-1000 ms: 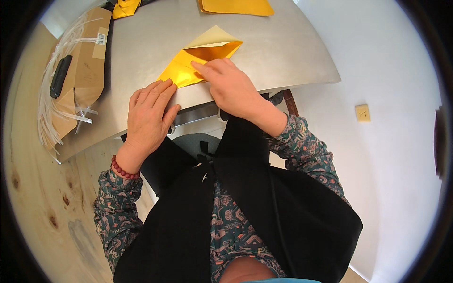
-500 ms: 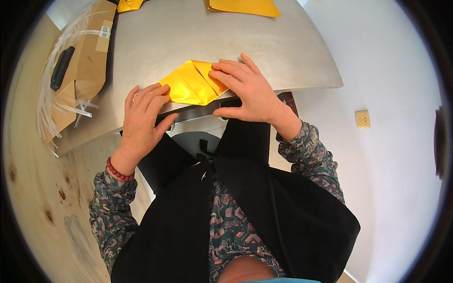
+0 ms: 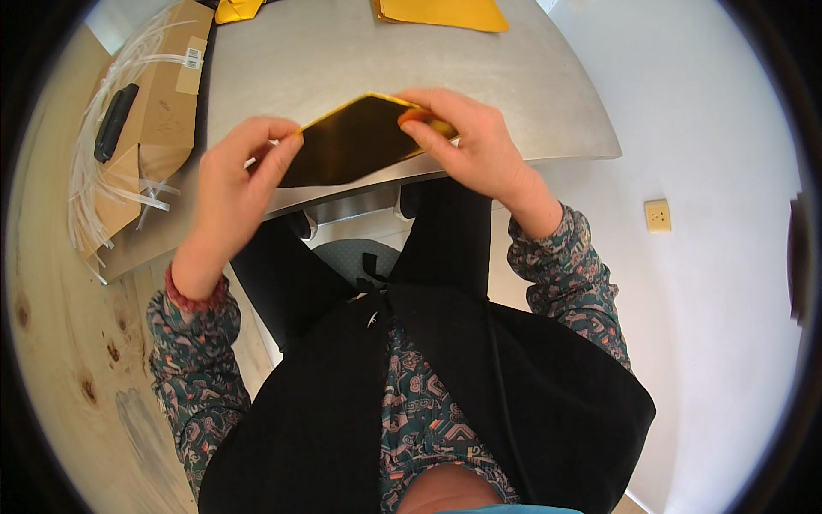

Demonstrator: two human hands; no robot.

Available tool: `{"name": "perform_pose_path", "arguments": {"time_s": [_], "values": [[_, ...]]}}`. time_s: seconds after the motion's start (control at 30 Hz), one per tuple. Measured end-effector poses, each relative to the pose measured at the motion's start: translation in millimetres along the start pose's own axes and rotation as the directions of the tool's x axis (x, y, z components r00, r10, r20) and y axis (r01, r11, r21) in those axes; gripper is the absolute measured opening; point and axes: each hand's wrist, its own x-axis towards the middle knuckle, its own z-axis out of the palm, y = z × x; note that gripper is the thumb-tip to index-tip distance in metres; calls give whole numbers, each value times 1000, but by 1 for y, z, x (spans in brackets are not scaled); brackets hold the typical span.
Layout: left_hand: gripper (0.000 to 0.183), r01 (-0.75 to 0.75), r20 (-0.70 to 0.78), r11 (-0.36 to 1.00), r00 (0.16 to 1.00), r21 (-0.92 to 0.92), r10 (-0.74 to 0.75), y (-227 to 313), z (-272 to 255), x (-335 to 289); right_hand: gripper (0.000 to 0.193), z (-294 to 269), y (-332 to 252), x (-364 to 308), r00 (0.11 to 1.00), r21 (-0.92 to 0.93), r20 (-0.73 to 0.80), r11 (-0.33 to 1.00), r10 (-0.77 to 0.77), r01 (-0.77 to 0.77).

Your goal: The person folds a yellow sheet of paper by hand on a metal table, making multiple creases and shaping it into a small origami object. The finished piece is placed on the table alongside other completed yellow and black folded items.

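At the grey metal table (image 3: 531, 94) I see angular, glossy gold folded paper (image 3: 347, 144) stretching left-to-right between the left hand (image 3: 233, 164) and right hand (image 3: 476, 144), each pinching one end

Folded gold paper (image 3: 347, 146), angular, dark near face, tilted, at the table's near edge (image 3: 556, 155)

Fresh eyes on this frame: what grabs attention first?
Probably the folded gold paper, its facing side dark, held between the left hand and right hand at the edge of the metal table. Next, the clear strips on the cardboard box at left, then gold sheets at the top.
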Motion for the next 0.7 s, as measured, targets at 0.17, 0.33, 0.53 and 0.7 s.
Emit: {"name": "perform_pose_path", "arguments": {"time_s": [0.17,0.33,0.53,0.7], "values": [[21,141,69,989,988,-49,-138,-16,15,37,36,2,15,29,995,-97,63,993,78,-72],[33,-229,-78,727,929,647,362,-37,38,37,33,16,40,29,998,-328,57,944,-1,20],[39,-281,35,886,957,369,289,-21,69,20,31,22,49,26,997,-395,36,915,-70,78],[49,-207,59,891,978,405,200,-21,79,14,31,23,45,23,978,-493,-42,856,-203,156]]}}
